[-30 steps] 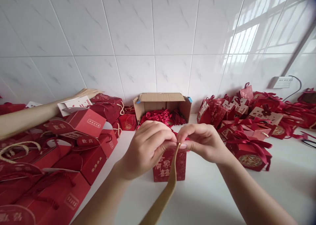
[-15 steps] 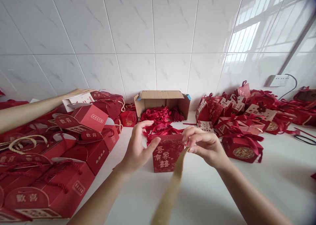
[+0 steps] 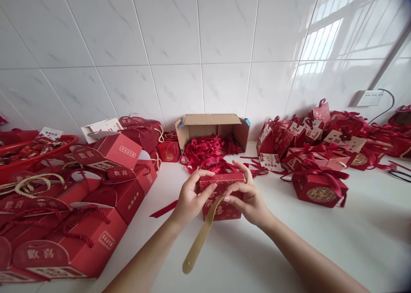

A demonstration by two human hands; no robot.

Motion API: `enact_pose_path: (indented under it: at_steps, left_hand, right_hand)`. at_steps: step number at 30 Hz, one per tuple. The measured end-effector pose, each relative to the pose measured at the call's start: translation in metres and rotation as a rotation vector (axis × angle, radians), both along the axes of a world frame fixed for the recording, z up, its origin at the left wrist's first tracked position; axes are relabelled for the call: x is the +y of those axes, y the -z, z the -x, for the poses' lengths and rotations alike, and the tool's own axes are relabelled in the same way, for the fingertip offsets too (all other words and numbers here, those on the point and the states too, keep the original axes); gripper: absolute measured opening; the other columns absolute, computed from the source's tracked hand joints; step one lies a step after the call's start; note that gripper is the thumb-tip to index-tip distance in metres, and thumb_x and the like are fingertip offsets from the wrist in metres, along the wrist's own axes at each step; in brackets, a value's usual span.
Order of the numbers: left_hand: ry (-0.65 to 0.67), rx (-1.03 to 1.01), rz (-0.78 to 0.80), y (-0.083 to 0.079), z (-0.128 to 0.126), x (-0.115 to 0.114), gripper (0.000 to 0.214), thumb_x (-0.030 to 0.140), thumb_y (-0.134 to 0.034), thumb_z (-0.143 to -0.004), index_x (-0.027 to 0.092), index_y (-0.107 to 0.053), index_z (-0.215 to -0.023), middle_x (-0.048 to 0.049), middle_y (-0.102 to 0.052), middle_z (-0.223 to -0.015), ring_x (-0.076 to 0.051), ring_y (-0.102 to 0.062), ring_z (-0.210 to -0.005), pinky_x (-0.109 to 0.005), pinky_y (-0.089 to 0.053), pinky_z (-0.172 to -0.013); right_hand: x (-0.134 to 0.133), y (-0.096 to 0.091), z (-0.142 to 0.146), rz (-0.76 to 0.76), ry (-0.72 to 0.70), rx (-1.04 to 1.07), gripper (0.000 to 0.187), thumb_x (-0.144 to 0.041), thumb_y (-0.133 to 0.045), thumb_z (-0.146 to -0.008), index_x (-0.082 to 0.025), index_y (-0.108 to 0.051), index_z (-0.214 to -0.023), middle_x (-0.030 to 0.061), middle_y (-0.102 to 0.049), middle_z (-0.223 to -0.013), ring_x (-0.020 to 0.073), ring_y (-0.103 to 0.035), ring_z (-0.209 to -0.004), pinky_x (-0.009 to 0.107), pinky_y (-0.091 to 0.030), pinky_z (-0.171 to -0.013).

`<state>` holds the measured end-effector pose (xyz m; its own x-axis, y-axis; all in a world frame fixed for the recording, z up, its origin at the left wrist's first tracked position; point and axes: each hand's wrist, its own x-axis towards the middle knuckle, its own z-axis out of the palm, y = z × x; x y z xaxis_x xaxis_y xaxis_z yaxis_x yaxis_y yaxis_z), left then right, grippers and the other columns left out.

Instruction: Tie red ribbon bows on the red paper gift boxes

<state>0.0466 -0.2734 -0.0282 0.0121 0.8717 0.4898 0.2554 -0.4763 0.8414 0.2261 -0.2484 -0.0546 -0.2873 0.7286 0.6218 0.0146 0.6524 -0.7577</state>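
A small red gift box (image 3: 228, 214) with pale characters stands upright on the white table in front of me. My left hand (image 3: 195, 196) grips its left side, fingers at the top edge and thumb on the front. A gold strap (image 3: 197, 246) hangs down and toward me across the front, its rounded lower end free. My right hand (image 3: 249, 198) pinches the upper end of that strap between thumb and finger, close against the box front, with other fingers raised at the right side. Dark red ribbon (image 3: 164, 209) pokes out left of the box.
Behind stands an open cardboard box (image 3: 210, 119) with red ribbons (image 3: 205, 147). Red handled boxes (image 3: 93, 241) are piled at left beside a red tub (image 3: 69, 144). Ribbon-tied boxes (image 3: 317, 190) crowd the right. A power strip (image 3: 367, 98) is on the tiled wall.
My right hand has brought the strap's upper end left, onto the box front. My left hand has closed on the box. Another person's arm at the left has gone out of view.
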Motion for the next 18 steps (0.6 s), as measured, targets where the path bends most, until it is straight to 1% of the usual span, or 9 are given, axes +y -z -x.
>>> enact_pose_path:
  at_steps: [1, 2, 3, 5, 7, 9, 10, 13, 18]
  left_hand:
    - [-0.02, 0.048, -0.026, 0.001, 0.001, 0.0, 0.016, 0.028, -0.062, -0.081, 0.02, -0.061, -0.095, -0.005, -0.058, -0.096, -0.02, -0.059, -0.094, -0.032, -0.045, -0.087]
    - [-0.028, 0.075, -0.054, 0.001, 0.001, 0.0, 0.011, 0.028, -0.062, -0.081, 0.019, -0.062, -0.086, -0.0064, -0.059, -0.099, -0.022, -0.057, -0.099, -0.034, -0.043, -0.09]
    - [-0.024, 0.075, -0.073, 0.002, 0.001, -0.001, 0.009, 0.027, -0.062, -0.081, 0.018, -0.062, -0.082, -0.0077, -0.058, -0.104, -0.023, -0.056, -0.105, -0.035, -0.041, -0.094]
    - [0.033, 0.013, -0.054, 0.003, 0.0, -0.002, 0.007, 0.026, -0.06, -0.083, 0.018, -0.059, -0.082, -0.0092, -0.056, -0.117, -0.024, -0.051, -0.116, -0.038, -0.038, -0.1]
    - [0.118, -0.072, 0.015, 0.005, -0.003, -0.005, 0.007, 0.026, -0.056, -0.087, 0.019, -0.055, -0.086, -0.0095, -0.057, -0.121, -0.024, -0.049, -0.12, -0.04, -0.037, -0.102]
    - [0.159, -0.124, 0.064, 0.008, -0.006, -0.007, 0.008, 0.027, -0.053, -0.089, 0.019, -0.053, -0.09, -0.0091, -0.062, -0.112, -0.023, -0.054, -0.115, -0.04, -0.04, -0.099]
    - [0.159, -0.134, 0.073, 0.009, -0.007, -0.007, 0.01, 0.028, -0.053, -0.089, 0.019, -0.052, -0.091, -0.0086, -0.064, -0.107, -0.022, -0.057, -0.111, -0.04, -0.041, -0.097]
    - [0.113, -0.121, 0.065, 0.012, -0.009, -0.008, 0.012, 0.029, -0.054, -0.089, 0.018, -0.053, -0.093, -0.0072, -0.065, -0.1, -0.021, -0.061, -0.101, -0.037, -0.045, -0.092]
    - [0.055, -0.082, 0.02, 0.015, -0.011, -0.009, 0.011, 0.029, -0.053, -0.089, 0.018, -0.052, -0.091, -0.0049, -0.063, -0.095, -0.018, -0.061, -0.096, -0.032, -0.046, -0.088]
  right_hand:
    - [-0.001, 0.001, 0.002, 0.0, 0.023, 0.022, 0.007, -0.031, -0.071, -0.075, -0.025, -0.069, -0.074, 0.0004, -0.022, -0.147, 0.0304, -0.03, -0.132, 0.048, -0.03, -0.108]
    - [-0.002, 0.002, 0.004, 0.003, 0.042, 0.047, 0.006, -0.03, -0.071, -0.075, -0.025, -0.068, -0.075, 0.0016, -0.023, -0.146, 0.0295, -0.036, -0.127, 0.047, -0.033, -0.106]
    - [-0.002, 0.002, 0.006, 0.006, 0.058, 0.071, 0.005, -0.03, -0.07, -0.076, -0.025, -0.068, -0.075, 0.0028, -0.024, -0.144, 0.0283, -0.041, -0.122, 0.047, -0.036, -0.103]
    - [-0.003, 0.002, 0.008, -0.001, 0.085, 0.097, 0.004, -0.028, -0.069, -0.077, -0.024, -0.067, -0.076, 0.0046, -0.027, -0.142, 0.0266, -0.045, -0.117, 0.046, -0.039, -0.101]
    - [-0.004, 0.002, 0.009, -0.034, 0.109, 0.1, 0.002, -0.025, -0.068, -0.077, -0.024, -0.067, -0.076, 0.0056, -0.031, -0.139, 0.0269, -0.044, -0.119, 0.046, -0.039, -0.101]
    - [-0.006, 0.002, 0.009, -0.071, 0.129, 0.095, 0.001, -0.023, -0.067, -0.078, -0.023, -0.067, -0.077, 0.0066, -0.037, -0.135, 0.0277, -0.041, -0.123, 0.045, -0.039, -0.1]
    - [-0.006, 0.002, 0.009, -0.084, 0.136, 0.089, 0.001, -0.022, -0.067, -0.078, -0.023, -0.067, -0.078, 0.0071, -0.039, -0.132, 0.0279, -0.041, -0.124, 0.044, -0.04, -0.099]
    - [-0.007, 0.003, 0.008, -0.094, 0.157, 0.066, 0.002, -0.022, -0.066, -0.079, -0.023, -0.067, -0.079, 0.0079, -0.044, -0.125, 0.0275, -0.043, -0.123, 0.041, -0.044, -0.094]
    - [-0.009, 0.004, 0.008, -0.135, 0.221, 0.064, 0.004, -0.02, -0.065, -0.079, -0.023, -0.067, -0.08, 0.008, -0.047, -0.122, 0.0261, -0.048, -0.118, 0.038, -0.047, -0.089]
